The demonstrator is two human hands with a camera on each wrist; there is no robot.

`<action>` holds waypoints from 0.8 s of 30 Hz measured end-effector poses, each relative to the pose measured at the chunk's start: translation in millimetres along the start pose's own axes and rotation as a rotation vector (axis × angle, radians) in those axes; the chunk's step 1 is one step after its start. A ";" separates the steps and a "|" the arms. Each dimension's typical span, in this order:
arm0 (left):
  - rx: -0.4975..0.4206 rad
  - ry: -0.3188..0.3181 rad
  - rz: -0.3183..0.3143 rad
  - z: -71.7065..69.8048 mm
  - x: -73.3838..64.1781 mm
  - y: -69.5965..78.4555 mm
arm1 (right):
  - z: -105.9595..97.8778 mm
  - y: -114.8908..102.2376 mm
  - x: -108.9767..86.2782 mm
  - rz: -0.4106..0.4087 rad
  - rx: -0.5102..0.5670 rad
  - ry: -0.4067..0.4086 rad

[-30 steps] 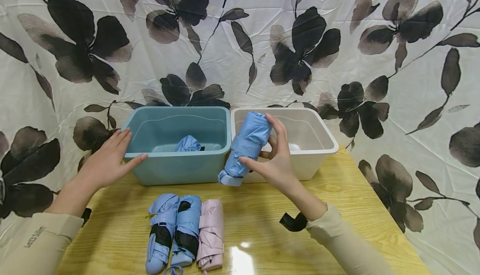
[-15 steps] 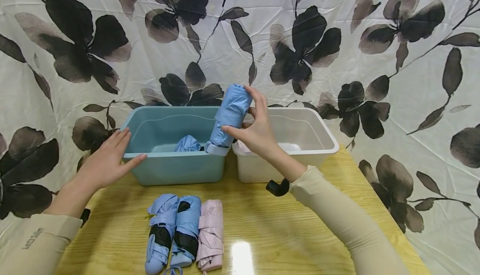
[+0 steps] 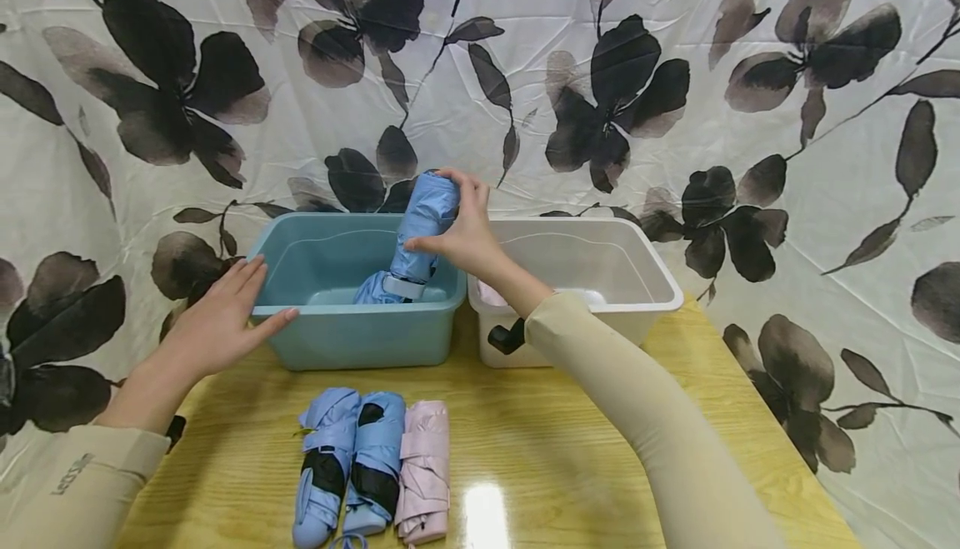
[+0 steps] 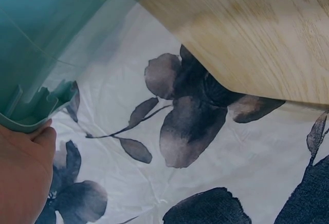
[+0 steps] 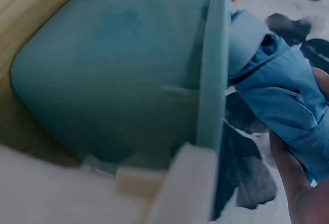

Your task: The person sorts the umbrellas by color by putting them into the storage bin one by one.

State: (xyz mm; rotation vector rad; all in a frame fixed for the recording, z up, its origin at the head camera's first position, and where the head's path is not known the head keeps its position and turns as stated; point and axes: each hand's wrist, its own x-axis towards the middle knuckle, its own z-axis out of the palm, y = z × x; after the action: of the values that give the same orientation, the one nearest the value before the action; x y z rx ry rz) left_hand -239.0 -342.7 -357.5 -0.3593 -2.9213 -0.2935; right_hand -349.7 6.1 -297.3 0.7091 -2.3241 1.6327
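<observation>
My right hand [image 3: 474, 237] grips a folded blue umbrella [image 3: 426, 220], thumb on one side and fingers on the other. The umbrella tilts over the teal bin [image 3: 360, 341], its pale handle end lowest. That end overlaps another blue umbrella [image 3: 369, 289] inside the bin. In the right wrist view the held umbrella [image 5: 282, 85] is beyond the bin's rim. My left hand [image 3: 225, 307] rests on the bin's left rim, fingers extended. The left wrist view has this hand [image 4: 23, 172] against the teal rim.
A white bin [image 3: 592, 253] stands right of the teal one, with something pink [image 3: 489, 295] in its left corner. Nearer on the wooden table [image 3: 555, 449] lie two blue umbrellas [image 3: 324, 470] and a pink umbrella [image 3: 423, 470], side by side. A floral cloth hangs behind.
My right hand has carried the blue umbrella leftward from in front of the white bin, up over the rim and into the teal bin's opening. The left hand has stayed on the rim.
</observation>
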 end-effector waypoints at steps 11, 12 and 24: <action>0.003 0.002 0.007 0.4 -0.8 0.1 | 35.2 15.2 12.8 0.152 -0.173 -0.077; 0.002 0.003 0.007 0.2 -0.9 0.4 | 38.1 15.6 12.9 0.166 -0.197 -0.089; 0.000 0.017 0.011 0.2 -1.2 -0.2 | 65.2 25.6 11.6 0.325 -0.318 -0.299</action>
State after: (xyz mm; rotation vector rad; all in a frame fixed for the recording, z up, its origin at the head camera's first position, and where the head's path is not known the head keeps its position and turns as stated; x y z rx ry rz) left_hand -238.0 -343.2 -358.0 -0.3712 -2.9016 -0.2937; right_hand -366.1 -50.5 -336.9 0.5587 -2.9563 1.2850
